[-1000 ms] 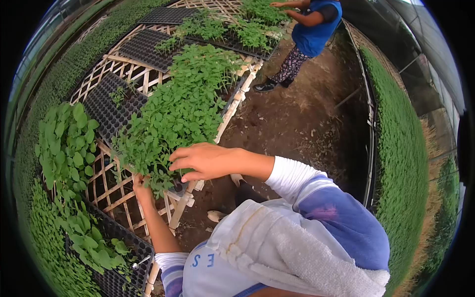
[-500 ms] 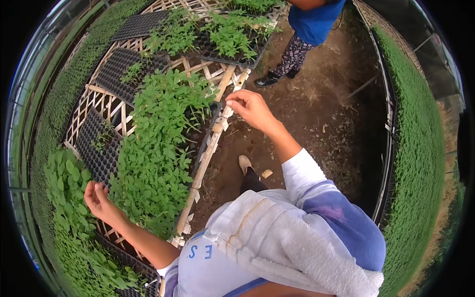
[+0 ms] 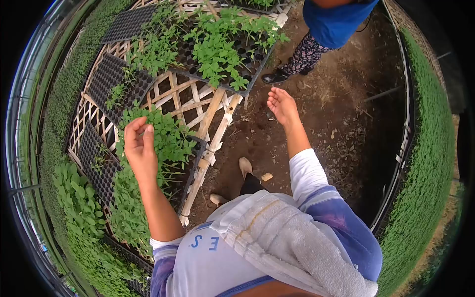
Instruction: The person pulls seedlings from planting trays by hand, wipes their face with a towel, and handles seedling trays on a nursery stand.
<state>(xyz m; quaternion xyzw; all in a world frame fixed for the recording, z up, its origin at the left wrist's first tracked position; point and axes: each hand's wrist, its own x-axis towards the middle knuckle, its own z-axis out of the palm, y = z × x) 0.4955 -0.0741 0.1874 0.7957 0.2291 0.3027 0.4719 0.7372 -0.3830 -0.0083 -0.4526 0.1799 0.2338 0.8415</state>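
Observation:
My left hand (image 3: 141, 151) is raised over the leafy green seedlings (image 3: 168, 133) in the nearest tray. Its fingers are bent and the thumb stands apart, with nothing visible between them. My right hand (image 3: 283, 106) hovers above the dirt path, just right of the bench edge. Its fingers curl loosely, palm partly turned up, and I see nothing in it. The dark rim of the nearest seedling tray (image 3: 196, 154) lies along the wooden bench rail (image 3: 210, 148). Leaves and my left hand hide much of that tray.
Another seedling tray (image 3: 250, 81) stands farther along the wooden lattice bench (image 3: 190, 106). Black cell trays (image 3: 96, 161) with few plants lie on the left, near broad-leaved seedlings (image 3: 76, 193). A person in a blue top (image 3: 334, 24) stands on the dirt path (image 3: 341, 104). Dense greenery (image 3: 428, 163) lines the right.
My left hand has moved up and right, from the left side of the seedlings to above them. My right hand has left the bench rail, moving right over the path, its pinched fingers loosened.

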